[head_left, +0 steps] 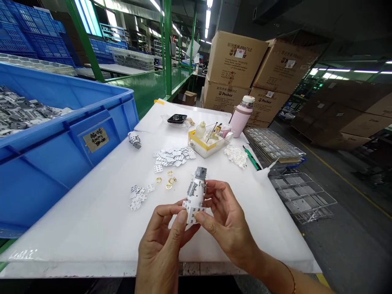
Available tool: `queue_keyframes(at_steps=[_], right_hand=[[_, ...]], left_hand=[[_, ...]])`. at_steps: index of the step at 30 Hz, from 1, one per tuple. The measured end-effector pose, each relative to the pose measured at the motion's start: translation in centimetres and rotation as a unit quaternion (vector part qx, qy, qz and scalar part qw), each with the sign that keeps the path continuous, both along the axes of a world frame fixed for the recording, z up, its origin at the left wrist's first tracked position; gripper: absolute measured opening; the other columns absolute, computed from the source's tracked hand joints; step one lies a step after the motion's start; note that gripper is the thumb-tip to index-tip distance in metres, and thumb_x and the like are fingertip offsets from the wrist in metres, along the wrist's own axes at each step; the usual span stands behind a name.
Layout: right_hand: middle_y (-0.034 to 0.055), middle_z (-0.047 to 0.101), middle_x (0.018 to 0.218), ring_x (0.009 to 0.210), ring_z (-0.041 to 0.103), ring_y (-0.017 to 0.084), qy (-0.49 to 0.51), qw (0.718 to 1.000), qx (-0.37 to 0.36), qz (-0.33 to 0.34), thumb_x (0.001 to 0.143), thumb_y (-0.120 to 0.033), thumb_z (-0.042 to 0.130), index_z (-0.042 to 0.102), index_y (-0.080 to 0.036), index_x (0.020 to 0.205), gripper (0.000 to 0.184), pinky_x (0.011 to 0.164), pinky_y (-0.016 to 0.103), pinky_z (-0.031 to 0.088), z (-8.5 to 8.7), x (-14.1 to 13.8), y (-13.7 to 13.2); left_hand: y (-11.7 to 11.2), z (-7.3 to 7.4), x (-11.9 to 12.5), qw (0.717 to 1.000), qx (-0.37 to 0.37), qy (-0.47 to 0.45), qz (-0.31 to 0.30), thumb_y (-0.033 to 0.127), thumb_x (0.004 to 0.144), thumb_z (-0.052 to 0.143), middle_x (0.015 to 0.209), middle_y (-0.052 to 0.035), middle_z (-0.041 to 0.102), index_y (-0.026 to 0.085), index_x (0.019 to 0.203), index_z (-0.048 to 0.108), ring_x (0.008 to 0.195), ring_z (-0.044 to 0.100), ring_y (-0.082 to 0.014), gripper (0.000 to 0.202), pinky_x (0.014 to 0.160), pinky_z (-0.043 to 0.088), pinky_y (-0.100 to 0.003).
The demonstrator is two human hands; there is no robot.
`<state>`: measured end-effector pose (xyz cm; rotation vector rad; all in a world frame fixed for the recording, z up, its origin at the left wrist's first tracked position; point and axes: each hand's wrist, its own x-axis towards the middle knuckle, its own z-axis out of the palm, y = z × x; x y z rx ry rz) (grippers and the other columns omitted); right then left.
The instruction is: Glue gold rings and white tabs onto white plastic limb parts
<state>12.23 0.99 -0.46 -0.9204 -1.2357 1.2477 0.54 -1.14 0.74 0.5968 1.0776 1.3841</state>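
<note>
Both hands pinch one small grey-and-white model part (pixel 196 196) above the white table (pixel 92 220), left hand (pixel 165 241) steadying it so right fingers (pixel 214 204) can press its side.

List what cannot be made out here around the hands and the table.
1. Head view: lower end of the white-and-grey plastic model piece, covered by fingers of the left hand and right hand.
2. Head view: writing on the tan paper label of the blue plastic crate, too small to read.
3. Head view: the crate's left side, cut by the frame edge.
</note>
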Motion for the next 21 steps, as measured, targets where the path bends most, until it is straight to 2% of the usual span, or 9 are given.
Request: queue_keyframes(at_steps=[7,9,11,14,18,21], right_hand=[[0.0004,0.057,0.111,0.101,0.056,0.015,-0.100,0.989,0.093,-0.058,0.084,-0.012,0.063,0.042,-0.033,0.125,0.051,0.090,0.030,0.049,-0.7,-0.5,-0.4],[0.0015,0.055,0.113,0.100,0.056,0.016,-0.149,0.980,0.110,-0.069,0.085,-0.013,0.063,0.041,-0.032,0.127,0.051,0.090,0.032,0.050,-0.3,-0.3,-0.4],[0.0038,0.052,0.117,0.102,0.054,0.017,-0.208,0.967,0.130,-0.070,0.086,-0.013,0.060,0.040,-0.029,0.129,0.051,0.091,0.034,0.050,0.2,0.0,-0.5],[0.0070,0.048,0.123,0.107,0.051,0.018,-0.292,0.941,0.166,-0.041,0.087,-0.011,0.056,0.038,-0.024,0.134,0.052,0.094,0.034,0.048,1.3,0.5,-0.9],[0.0099,0.046,0.127,0.113,0.047,0.020,-0.362,0.910,0.200,-0.023,0.089,-0.010,0.052,0.034,-0.019,0.139,0.054,0.099,0.035,0.045,2.2,0.5,-1.1],[0.0115,0.047,0.129,0.117,0.046,0.022,-0.367,0.905,0.215,-0.011,0.090,-0.011,0.051,0.034,-0.017,0.140,0.053,0.101,0.039,0.044,2.5,0.5,-0.9]], left_hand=[[-0.1,-0.9,-0.3,0.998,-0.014,0.049,0.024,0.034,0.071,0.080,0.090,0.0004,0.072,0.023,0.080,0.061,0.102,0.065,-0.0195,0.024,0.088,0.048,-0.024],[-0.1,-1.1,-0.4,0.997,-0.014,0.065,0.030,0.036,0.071,0.080,0.086,0.0002,0.072,0.022,0.077,0.062,0.093,0.066,-0.0170,0.023,0.082,0.048,-0.021],[-0.1,-1.2,-0.5,0.997,-0.024,0.068,0.026,0.038,0.071,0.079,0.079,0.0008,0.070,0.022,0.075,0.061,0.077,0.065,-0.0141,0.024,0.071,0.049,-0.020],[-0.2,-1.3,-0.5,0.996,-0.044,0.073,0.009,0.040,0.072,0.078,0.069,0.0035,0.063,0.021,0.074,0.060,0.053,0.053,-0.0089,0.027,0.051,0.041,-0.018],[0.0,-1.6,-0.8,0.998,-0.043,0.043,-0.004,0.040,0.071,0.078,0.063,0.0061,0.053,0.019,0.074,0.058,0.048,0.043,-0.0058,0.029,0.041,0.032,-0.016],[0.2,-1.4,-1.0,0.998,-0.054,-0.018,-0.034,0.038,0.075,0.076,0.056,0.0071,0.050,0.020,0.075,0.055,0.047,0.041,-0.0065,0.027,0.042,0.034,-0.015]])
